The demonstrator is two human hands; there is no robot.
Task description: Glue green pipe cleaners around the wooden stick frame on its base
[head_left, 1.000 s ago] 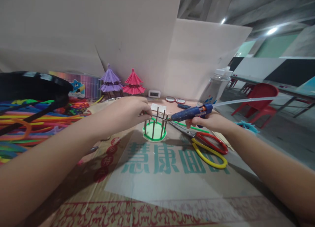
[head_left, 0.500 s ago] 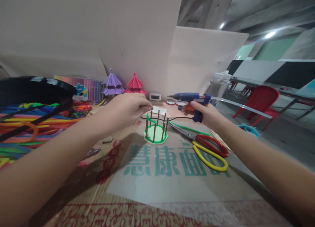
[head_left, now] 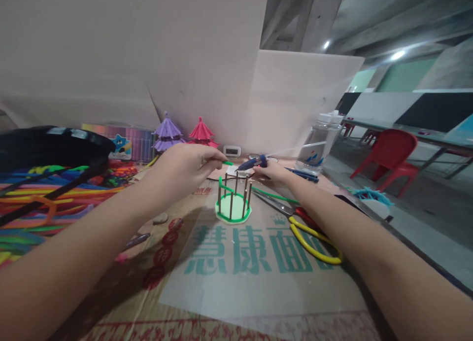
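Between the thumb and fingers of my left hand [head_left: 192, 171] a short green pipe cleaner piece [head_left: 227, 163] is pinched, its end sticking out to the right. My right hand [head_left: 272, 171] is closed around a blue glue gun [head_left: 252, 162], whose nozzle points left and down over a small white pad [head_left: 240, 172]. In front of both hands stands a small model with a pale green base [head_left: 232, 208], rimmed in green, with several brown upright sticks. A bent green strip runs between two of the sticks at the left. Scissors [head_left: 314, 242] with yellow and red handles lie under my right forearm.
Purple [head_left: 167, 131] and red [head_left: 201, 132] tiered roofs stand at the back beside a small digital clock [head_left: 232, 151]. Colourful pipe cleaners [head_left: 74, 193] and a black round object [head_left: 55, 146] fill the left. A clear bottle [head_left: 318, 143] stands back right.
My right hand has moved left and tilted the glue gun, bringing its nozzle down near the white pad. The green piece in my left fingers now shows.
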